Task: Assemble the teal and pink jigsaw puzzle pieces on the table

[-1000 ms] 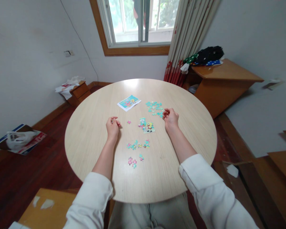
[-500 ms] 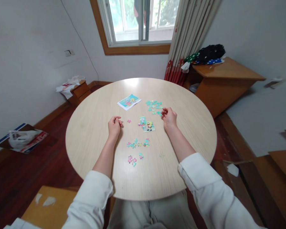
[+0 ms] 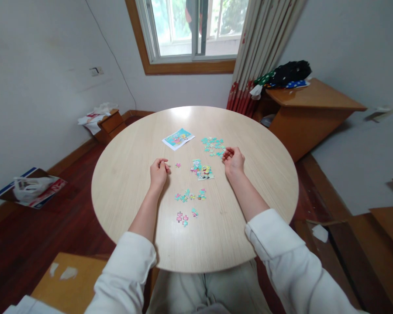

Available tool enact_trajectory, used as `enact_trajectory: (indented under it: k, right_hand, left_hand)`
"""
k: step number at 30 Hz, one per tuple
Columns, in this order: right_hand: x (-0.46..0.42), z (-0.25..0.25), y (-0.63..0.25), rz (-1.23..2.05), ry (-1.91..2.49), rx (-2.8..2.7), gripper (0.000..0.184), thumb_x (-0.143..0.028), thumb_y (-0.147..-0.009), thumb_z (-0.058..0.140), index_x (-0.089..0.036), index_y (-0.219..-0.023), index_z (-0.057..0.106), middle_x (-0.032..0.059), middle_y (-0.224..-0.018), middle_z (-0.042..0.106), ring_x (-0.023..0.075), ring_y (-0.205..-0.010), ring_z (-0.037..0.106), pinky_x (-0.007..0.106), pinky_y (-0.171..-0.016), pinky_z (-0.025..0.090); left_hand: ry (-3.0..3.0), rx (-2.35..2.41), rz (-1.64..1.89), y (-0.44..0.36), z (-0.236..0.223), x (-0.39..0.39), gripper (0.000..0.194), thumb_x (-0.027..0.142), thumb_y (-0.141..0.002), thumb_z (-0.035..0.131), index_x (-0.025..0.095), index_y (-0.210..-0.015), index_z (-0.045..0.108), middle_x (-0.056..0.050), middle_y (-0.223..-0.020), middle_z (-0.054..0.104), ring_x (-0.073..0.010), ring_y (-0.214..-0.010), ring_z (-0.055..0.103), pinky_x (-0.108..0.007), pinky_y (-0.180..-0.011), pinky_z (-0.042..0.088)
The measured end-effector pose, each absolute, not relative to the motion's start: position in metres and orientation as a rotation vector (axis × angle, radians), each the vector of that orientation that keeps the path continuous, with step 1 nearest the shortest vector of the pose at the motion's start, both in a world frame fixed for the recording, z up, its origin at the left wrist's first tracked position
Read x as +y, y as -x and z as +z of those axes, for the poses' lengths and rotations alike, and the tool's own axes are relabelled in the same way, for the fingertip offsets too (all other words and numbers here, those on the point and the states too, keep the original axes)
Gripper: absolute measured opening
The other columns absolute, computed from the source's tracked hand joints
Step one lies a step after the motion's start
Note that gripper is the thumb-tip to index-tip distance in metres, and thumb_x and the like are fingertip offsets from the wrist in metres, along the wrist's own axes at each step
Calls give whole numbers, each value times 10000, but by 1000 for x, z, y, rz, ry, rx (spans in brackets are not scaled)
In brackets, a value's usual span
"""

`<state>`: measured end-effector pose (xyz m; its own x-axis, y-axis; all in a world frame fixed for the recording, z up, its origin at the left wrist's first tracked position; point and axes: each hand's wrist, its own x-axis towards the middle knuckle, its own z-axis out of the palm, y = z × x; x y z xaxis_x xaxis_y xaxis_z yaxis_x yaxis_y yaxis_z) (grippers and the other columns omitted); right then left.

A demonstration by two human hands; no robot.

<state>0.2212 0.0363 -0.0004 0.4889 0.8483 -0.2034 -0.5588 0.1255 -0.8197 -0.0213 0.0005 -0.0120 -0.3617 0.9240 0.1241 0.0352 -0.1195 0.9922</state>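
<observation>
My left hand (image 3: 159,172) rests on the table left of a lone pink puzzle piece (image 3: 178,165), its fingers loosely curled and a little apart, with nothing visible in them. On the other side my right hand (image 3: 233,160) lies on its edge, fingers half bent and apart, at the rim of a group of teal puzzle pieces (image 3: 212,142). Between the hands is a joined part of a jigsaw puzzle (image 3: 205,172) with a yellow cartoon figure. Nearer me lie a row of mixed pieces (image 3: 184,197), several pink pieces (image 3: 180,216) and a small teal-and-pink cluster (image 3: 194,212).
A printed reference picture (image 3: 178,138) lies toward the far side of the round wooden table (image 3: 124,174). Beyond the table stand a wooden desk (image 3: 314,98) with cloths on it, a curtain (image 3: 252,56) and a window. A cardboard box (image 3: 65,283) sits at lower left.
The view has shifted very slightly. Both hands stay in the same places, and the puzzle pieces lie as before.
</observation>
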Motion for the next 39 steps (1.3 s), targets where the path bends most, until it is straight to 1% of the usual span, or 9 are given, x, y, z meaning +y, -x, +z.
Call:
enact_trajectory:
  k: [7,12,14,18,22,27,31,36,39]
  right_hand:
    - [36,0,-221,1063,979,-326,172,-212,-736,517,-184,-566,513,-62,-450,498,51,-394,461,160,-405,369]
    - [35,1,-219,1054,982,-311,164,-213,-733,520,-181,-573,517,-63,-448,494,50,-395,456,152,-395,356]
    - [34,2,-219,1056,994,-319,165,-219,-731,528,-182,-571,512,-65,-449,492,48,-392,458,152,-394,357]
    - [34,1,-219,1057,994,-312,166,-207,-732,512,-180,-569,519,-64,-448,489,45,-392,455,149,-395,354]
    - [35,1,-220,1063,999,-329,171,-211,-739,517,-182,-570,514,-65,-454,487,44,-391,453,150,-393,350]
    - [35,1,-220,1067,1012,-324,166,-202,-729,517,-179,-565,518,-65,-460,490,41,-392,451,151,-385,336]
    - [33,3,-217,1055,1003,-334,167,-176,-720,502,-173,-555,535,-60,-459,500,36,-395,444,145,-387,327]
    - [31,4,-214,1047,1009,-409,161,-196,-714,532,-181,-554,530,-63,-452,503,41,-386,440,153,-388,336]
    - [31,3,-214,1050,1010,-420,162,-197,-714,535,-182,-553,523,-61,-452,511,44,-382,441,157,-383,334]
  left_hand:
    - [-997,1397,1637,23,-11,-1,154,235,-864,451,142,-913,563,52,-483,507,-84,-403,469,-191,-443,390]
    - [-864,1399,1666,24,-11,2,202,212,-879,395,126,-999,533,35,-523,544,-89,-433,517,-198,-471,420]
    - [-842,1406,1677,25,-12,3,192,210,-863,413,130,-976,547,33,-550,541,-75,-432,501,-187,-463,404]
    - [-864,1430,1691,27,-14,4,179,158,-777,462,145,-903,588,51,-560,493,-46,-392,390,-166,-401,297]
    - [-976,1476,1647,27,-15,3,206,137,-734,445,161,-824,629,64,-496,410,-64,-384,337,-178,-388,250]
    - [-1297,1485,1492,19,-9,-4,190,112,-691,489,169,-621,656,11,-545,536,-113,-509,463,-208,-477,343]
    - [-1461,1466,1311,12,-6,-11,180,106,-684,527,167,-673,696,18,-520,552,-105,-473,419,-212,-479,297]
    - [-1429,1414,1307,10,-4,-17,94,146,-665,621,165,-688,710,60,-406,388,-84,-413,299,-214,-446,197]
    - [-1436,1366,1264,7,3,-21,10,159,-622,692,164,-631,692,79,-410,306,-67,-423,235,-214,-448,175]
